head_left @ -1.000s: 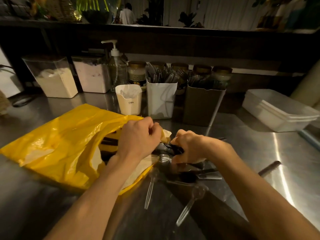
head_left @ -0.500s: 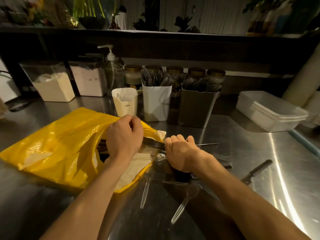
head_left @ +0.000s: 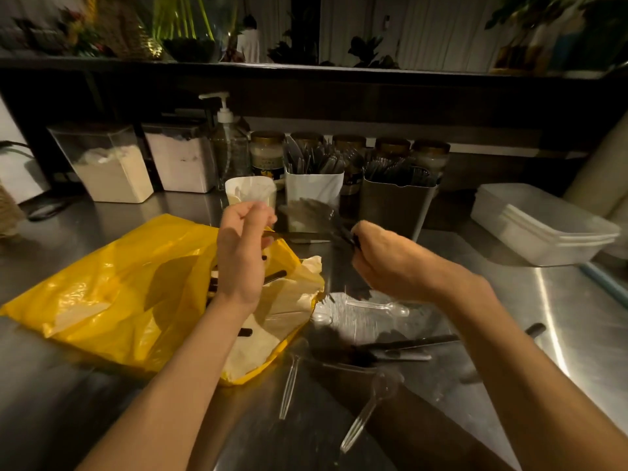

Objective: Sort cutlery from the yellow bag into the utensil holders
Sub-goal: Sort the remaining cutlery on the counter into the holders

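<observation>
up off the counter (head_left: pixel 577 317) now, versus half a second back when low at the mouth of the yellow bag (head_left: pixel 136 283). left hand (head_left: pixel 243 256) with fingers curled, pinching a slim dark utensil (head_left: pixel 299 236) by one end. right hand (head_left: pixel 387 263) with fingers wrapped round a bunch of dark cutlery (head_left: pixel 316 215), motion-blurred, type unclear. held just in front of white holder (head_left: pixel 314 195) and grey holder (head_left: pixel 396 207), not yet in. likely a batch pulled out, drop-in next. bag flat on counter, more dark handles (head_left: pixel 275 276) at mouth; clear spoons (head_left: pixel 370 406) loose nearby.
</observation>
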The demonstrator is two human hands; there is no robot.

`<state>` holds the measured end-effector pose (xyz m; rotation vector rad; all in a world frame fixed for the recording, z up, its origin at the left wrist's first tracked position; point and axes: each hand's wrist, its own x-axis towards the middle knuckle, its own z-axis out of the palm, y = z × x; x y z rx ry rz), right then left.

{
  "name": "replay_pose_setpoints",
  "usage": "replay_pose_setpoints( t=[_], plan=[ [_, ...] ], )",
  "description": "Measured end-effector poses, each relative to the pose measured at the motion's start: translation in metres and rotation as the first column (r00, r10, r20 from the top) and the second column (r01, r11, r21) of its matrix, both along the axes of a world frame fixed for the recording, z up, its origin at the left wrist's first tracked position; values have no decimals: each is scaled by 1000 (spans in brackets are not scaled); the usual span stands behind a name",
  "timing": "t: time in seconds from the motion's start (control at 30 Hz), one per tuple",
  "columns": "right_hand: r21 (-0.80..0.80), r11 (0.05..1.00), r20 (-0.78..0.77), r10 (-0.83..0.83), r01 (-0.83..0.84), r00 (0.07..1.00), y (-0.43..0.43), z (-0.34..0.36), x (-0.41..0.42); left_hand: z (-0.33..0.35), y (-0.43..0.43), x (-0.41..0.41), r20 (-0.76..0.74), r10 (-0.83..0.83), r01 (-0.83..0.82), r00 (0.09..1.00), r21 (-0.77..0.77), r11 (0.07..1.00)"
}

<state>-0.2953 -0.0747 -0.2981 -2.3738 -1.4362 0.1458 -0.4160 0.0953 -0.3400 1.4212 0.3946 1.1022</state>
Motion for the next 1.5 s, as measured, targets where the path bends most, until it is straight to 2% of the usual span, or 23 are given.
replay_pose_setpoints(
  t=[0.07,0.13,0.2,0.27,0.33,0.4,0.43,0.47,0.5,0.53,0.57,0.6,0.63,0.7,0.77,0.83,0.93,1.0,1.1,1.17,1.27,1.37,1.5],
  plan=[
    [37,997,27,63,-64,998,-1,8,-10,-2,-7,2,14,-144,144,990,-41,989],
    [62,991,19,122,-123,992,1,11,-17,-3,-11,5,55,-155,156,986,-28,987],
    [85,991,-1,104,-104,995,2,15,-14,-1,-8,3,107,-24,21,994,26,999],
    [113,992,-29,60,-56,998,0,20,-6,-1,-4,-2,109,211,-227,971,164,960],
    [162,986,-46,51,-43,998,-5,25,0,-1,-5,-6,56,297,-301,953,275,913],
    [210,977,-58,52,-39,997,-10,30,2,2,-17,-4,-162,158,-119,974,225,967],
    [220,975,-68,54,-38,996,-11,32,1,4,-23,-3,-325,5,36,946,121,992],
    [226,973,-83,59,-39,995,-12,33,-2,7,-27,-2,-438,-203,193,876,-68,979],
    [220,974,-102,78,-54,992,-12,36,-5,12,-28,-2,-406,-435,325,804,-312,893],
    [206,975,-127,114,-86,985,-10,36,-10,16,-27,-2,-197,-607,435,769,-535,724],
    [194,973,-148,153,-123,977,-9,36,-14,19,-26,-2,67,-639,518,767,-653,553],
    [175,972,-166,184,-155,969,-6,34,-19,20,-24,-2,292,-562,577,774,-691,436],
    [156,972,-175,201,-175,964,-4,33,-22,19,-21,-3,393,-457,581,798,-704,408],
    [136,975,-193,198,-174,961,-4,34,-23,20,-19,-3,407,-326,519,853,-720,460],
    [138,982,-193,155,-129,969,-10,40,-17,22,-17,-3,425,-276,506,862,-713,486],
    [256,962,-205,147,-92,968,-18,48,-10,25,-15,-5,429,-260,500,865,-688,527],
    [606,792,-304,312,-70,900,-22,54,-10,23,-16,-4,268,-346,438,899,-523,732],
    [742,671,-345,384,-3,857,-14,51,-17,22,-31,-3,151,-440,464,885,-365,807],
    [805,589,-397,441,75,805,8,34,-28,17,-55,0,102,-577,579,811,-291,762],
    [808,577,-437,451,120,778,22,19,-32,9,-60,3,53,-571,558,819,-303,772],
    [823,548,-433,429,153,793,33,0,-31,-2,-57,7,-106,-548,515,830,-232,825],
    [846,517,-386,428,129,817,35,-8,-30,-4,-53,7,-211,-556,543,804,-122,831],
    [820,568,-344,384,74,857,36,-16,-26,0,-54,8,-247,-567,570,786,-66,819]
  ],
)
